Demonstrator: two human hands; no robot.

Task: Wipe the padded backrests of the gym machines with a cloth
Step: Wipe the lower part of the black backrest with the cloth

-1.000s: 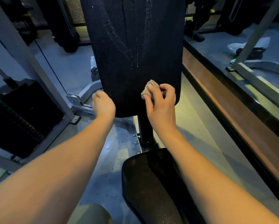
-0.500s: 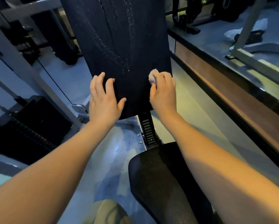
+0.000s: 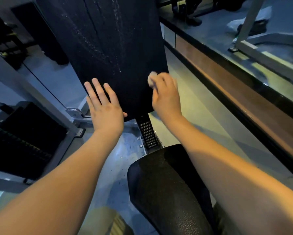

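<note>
A tall black padded backrest [image 3: 106,44] rises in front of me, streaked with pale drip marks down its middle. My right hand [image 3: 166,97] grips a small bunched pale cloth [image 3: 151,78] and holds it against the pad's lower right edge; the hand is blurred. My left hand [image 3: 105,109] lies flat with fingers straight on the pad's lower left corner. The black padded seat [image 3: 169,189] sits below, between my forearms.
A notched adjustment post [image 3: 147,134] joins seat and backrest. A black weight stack [image 3: 18,141] and grey steel frame [image 3: 32,97] stand at left. A wood-trimmed ledge [image 3: 235,89] runs along the right, with another machine's frame [image 3: 261,50] beyond it.
My left hand went from gripping the pad's lower left edge to lying flat with fingers straight. The right hand with the cloth slid to the pad's right edge.
</note>
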